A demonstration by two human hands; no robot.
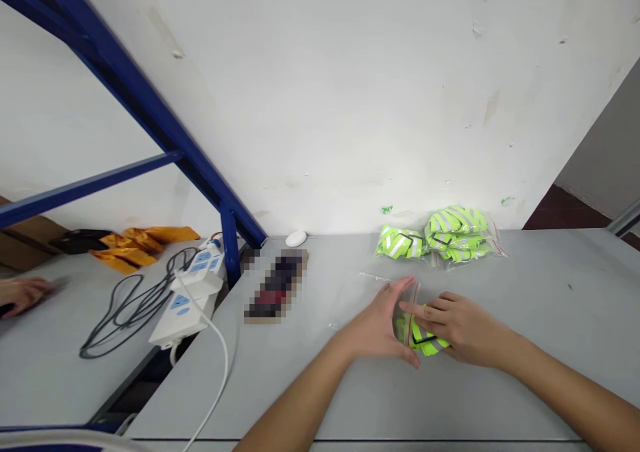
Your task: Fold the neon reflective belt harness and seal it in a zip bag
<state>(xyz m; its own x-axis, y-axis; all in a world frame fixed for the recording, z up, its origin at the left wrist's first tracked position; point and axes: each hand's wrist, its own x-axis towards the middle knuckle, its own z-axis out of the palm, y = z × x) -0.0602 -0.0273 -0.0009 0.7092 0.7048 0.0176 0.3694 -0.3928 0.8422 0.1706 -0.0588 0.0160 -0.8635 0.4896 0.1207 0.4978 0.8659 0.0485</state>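
Observation:
A small clear zip bag (406, 332) with a red line at its mouth lies between my hands. My left hand (377, 325) is around the bag's mouth, its thumb and forefinger spread wide along the opening. A folded bundle of neon yellow-green reflective strap (429, 344), with grey stripes and a black piece, sits at the mouth, under my right hand (463, 329). The fingers of that hand press on the bundle, and its forefinger reaches to the bag's edge. How much of the bundle is inside the bag is partly hidden.
Bagged reflective straps (457, 232) lie in a pile by the wall. To the left are a pixelated flat object (276, 289), a white oval object (296, 239), power strips (193, 295) with cables, and a blue frame (230, 245). Another person's hand (25, 293) rests at far left, near orange packages (135, 245).

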